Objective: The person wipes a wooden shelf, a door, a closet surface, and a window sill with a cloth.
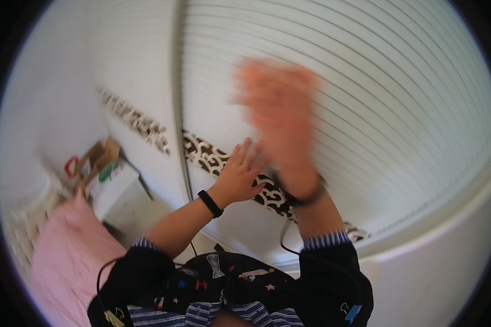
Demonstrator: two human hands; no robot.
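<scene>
A white wardrobe door (376, 82) with fine curved ridges fills most of the view in front of me. Across it runs a brown-and-white scrollwork band (204, 155). My left hand (239, 173) is open in front of that band, fingers spread and pointing up, with nothing in it; whether it touches the surface I cannot tell. Higher and to the right, my right hand (282, 103) is raised in front of the ridged panel. Motion smears its fingers, so their shape and anything in them cannot be made out.
To the left, a second white panel (133, 60) meets the door at a vertical frame (177, 82). Lower left are a bed with a pink cover (73, 245) and a white bedside cabinet (120, 188) bearing a cardboard box (99, 157). Thin dark cables hang near my arms.
</scene>
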